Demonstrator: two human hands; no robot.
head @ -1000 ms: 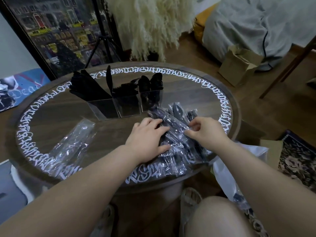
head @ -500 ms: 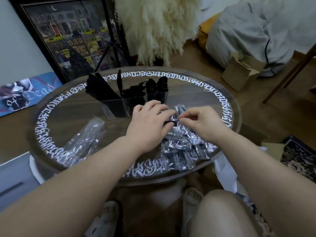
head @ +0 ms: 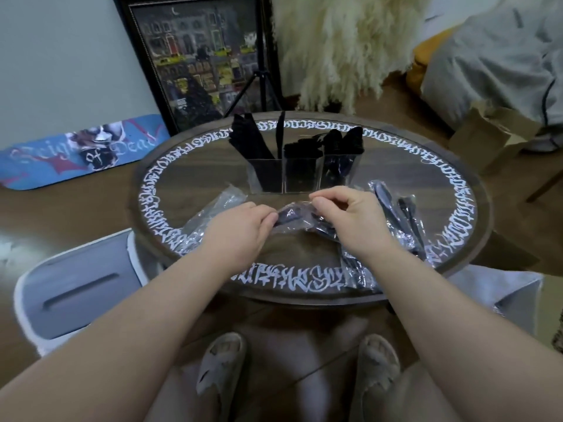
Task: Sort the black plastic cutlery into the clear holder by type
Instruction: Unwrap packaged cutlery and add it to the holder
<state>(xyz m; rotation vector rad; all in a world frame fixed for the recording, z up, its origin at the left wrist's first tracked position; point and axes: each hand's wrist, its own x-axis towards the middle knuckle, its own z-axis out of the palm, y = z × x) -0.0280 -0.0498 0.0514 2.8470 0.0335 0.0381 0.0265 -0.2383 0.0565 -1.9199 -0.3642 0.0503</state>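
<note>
Near the front edge of the round tabletop [head: 213, 166], the left hand [head: 240, 229] and the right hand [head: 353, 220] each pinched an end of one wrapped cutlery piece [head: 292, 215], fingers [head: 316, 198] curled on its clear wrapper, held just above bare wood in the middle. A heap of wrapped cutlery [head: 396, 226] lay to the right, reaching that rim, and empty wrappers [head: 210, 217] lay to the left. Farther back the clear holder [head: 300, 175] stood upright near the centre, black cutlery in all three compartments, with open tabletop on either side of it and behind it toward the far rim
</note>
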